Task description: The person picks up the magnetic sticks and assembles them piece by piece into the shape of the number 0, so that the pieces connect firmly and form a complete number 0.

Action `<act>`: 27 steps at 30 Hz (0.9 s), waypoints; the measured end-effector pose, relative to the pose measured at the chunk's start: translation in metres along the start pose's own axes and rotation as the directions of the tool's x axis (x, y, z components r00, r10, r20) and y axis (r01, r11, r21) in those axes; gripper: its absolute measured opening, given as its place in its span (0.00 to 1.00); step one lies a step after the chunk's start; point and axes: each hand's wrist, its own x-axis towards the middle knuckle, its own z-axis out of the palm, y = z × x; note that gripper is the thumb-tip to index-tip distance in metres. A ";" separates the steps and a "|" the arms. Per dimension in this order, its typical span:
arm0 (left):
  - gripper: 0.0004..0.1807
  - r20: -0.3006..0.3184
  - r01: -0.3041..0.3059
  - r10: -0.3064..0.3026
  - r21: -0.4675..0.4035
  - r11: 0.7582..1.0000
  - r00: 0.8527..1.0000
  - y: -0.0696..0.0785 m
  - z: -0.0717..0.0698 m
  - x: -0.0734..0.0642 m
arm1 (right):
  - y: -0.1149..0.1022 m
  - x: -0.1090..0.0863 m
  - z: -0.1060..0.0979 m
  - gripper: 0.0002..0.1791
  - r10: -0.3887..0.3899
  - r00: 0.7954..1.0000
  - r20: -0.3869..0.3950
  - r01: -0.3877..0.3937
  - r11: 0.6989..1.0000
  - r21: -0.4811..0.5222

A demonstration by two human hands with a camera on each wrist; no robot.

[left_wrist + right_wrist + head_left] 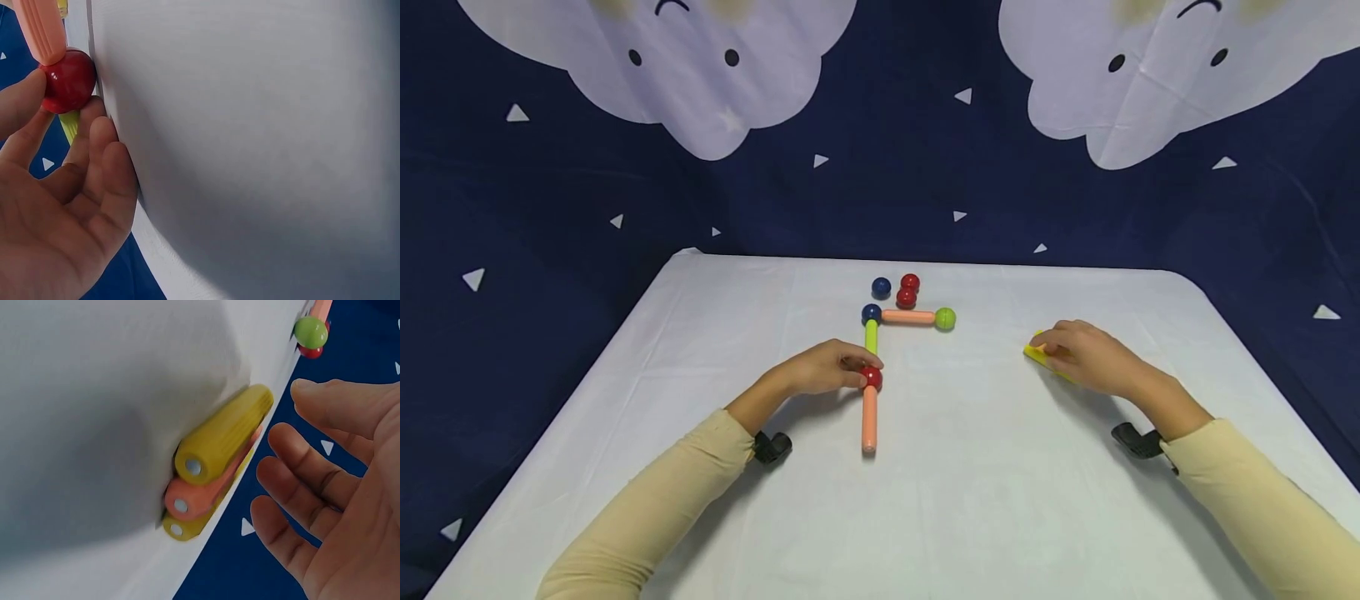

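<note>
Where the left hand [818, 367] holds the red joint ball [871, 377]: thumb and fingers are clamped on it, low over the bench [970, 467]; a twist or hard squeeze could lever off both rods, which seem to meet it only end to end.
Lime rod [871, 333]: it runs from the far side of the red joint ball to the blue corner ball [871, 314]; the fingertips are close enough that a brush might swing it out of line.
Near coral rod [869, 421]: it joins the near side of the red joint ball, its other end bare; the black wrist camera [778, 448], left of and nearer than that ball, could knock it if the wrist dips.
Far coral rod [908, 317] and green ball [945, 318]: beyond and right of the red joint ball; a jerk on that ball could sweep this arm round.
Loose blue ball [882, 288] and two loose red balls [906, 297]: beyond the red joint ball; being round, they might roll if the corner is shoved into them.
Right hand [1088, 357]: well right of the red joint ball, its thumb and fingers apart, with no grip visible.
Front yellow rod [222, 437], middle coral rod [185, 499] and back yellow rod [183, 529]: beside that hand, right of the red joint ball; a careless pick could drag or scatter neighbours, since their metal-looking ends suggest magnets.
</note>
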 end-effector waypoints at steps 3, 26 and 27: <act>0.19 -0.002 0.002 -0.002 0.003 1.000 1.000 0.000 0.000 0.000 | -0.003 0.003 0.003 0.15 -0.021 0.999 -0.032 0.021 1.000 0.002; 0.19 -0.014 0.032 -0.032 0.008 0.999 0.999 0.003 0.001 0.001 | -0.067 0.138 0.034 0.21 0.182 0.983 -0.034 -0.175 0.973 0.152; 0.19 -0.011 0.030 -0.030 0.008 1.000 0.999 0.003 0.001 0.002 | -0.068 0.143 0.037 0.22 0.199 0.979 -0.034 -0.192 0.970 0.147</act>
